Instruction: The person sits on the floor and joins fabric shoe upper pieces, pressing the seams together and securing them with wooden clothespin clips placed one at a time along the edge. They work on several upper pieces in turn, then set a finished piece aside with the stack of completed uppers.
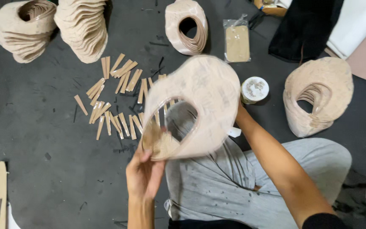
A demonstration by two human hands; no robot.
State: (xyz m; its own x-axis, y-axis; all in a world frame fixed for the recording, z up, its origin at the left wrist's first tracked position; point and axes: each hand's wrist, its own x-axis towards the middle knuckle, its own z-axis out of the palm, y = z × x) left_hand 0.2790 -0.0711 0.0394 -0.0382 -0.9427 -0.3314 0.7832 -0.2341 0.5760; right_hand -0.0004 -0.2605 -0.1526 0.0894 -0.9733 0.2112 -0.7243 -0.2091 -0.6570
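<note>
Hands hold one pale ring-shaped wooden frame (204, 97) up above the lap, over the dark floor (43, 161); the left hand (144, 174) is closed on the frame's lower left rim, fingers curled round the edge, while the right hand is hidden behind the frame's right side, only its forearm showing, so whether it is clamped there cannot be told; the frame is tilted, its oval opening facing the camera, grey trousers (234, 178) visible through it; on the floor just beyond the frame lies a scatter of short wooden sticks (115, 99); two stacks of similar frames (51, 27) stand at the far left corner, a single ring (186, 26) farther back in the middle, and another stack (318, 95) to the right; a small round tin (255, 89) sits just beside the held frame's right edge; a clear bag of tan pieces (237, 41) lies beyond it.
</note>
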